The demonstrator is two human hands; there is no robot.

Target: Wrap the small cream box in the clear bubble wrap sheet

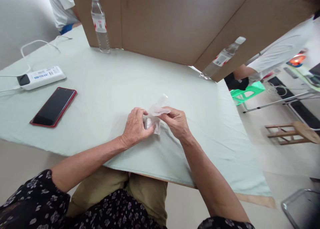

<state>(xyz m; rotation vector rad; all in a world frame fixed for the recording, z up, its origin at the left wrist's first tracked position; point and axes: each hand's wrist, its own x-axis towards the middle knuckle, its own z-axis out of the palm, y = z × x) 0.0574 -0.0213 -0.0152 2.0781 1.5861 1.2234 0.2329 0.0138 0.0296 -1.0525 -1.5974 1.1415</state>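
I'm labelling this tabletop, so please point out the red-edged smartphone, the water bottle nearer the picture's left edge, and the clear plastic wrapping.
Smartphone (53,107): head view, middle of its dark screen.
Water bottle (100,25): head view, on its label.
Clear plastic wrapping (156,111): head view, on its whitish upper part.

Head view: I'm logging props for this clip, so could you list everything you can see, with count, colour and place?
table: 1, brown edge, centre
cloth: 1, pale green, over table
cardboard: 1, brown, back
bottles: 2, clear, white caps, by cardboard, left and right
power strip: 1, white and black, left
cables: count unclear, white, left
phone: 1, black and red, left
plastic: pieces unclear, clear, front centre
people: 2, white tops, behind cardboard, left and right
green stool: 1, green, right
wooden stool: 1, brown, right
far background: more things, too blurred
left hand: 1, bare, on plastic
right hand: 1, bare, pinching plastic
top: 1, black floral, bottom
trousers: 1, khaki, bottom
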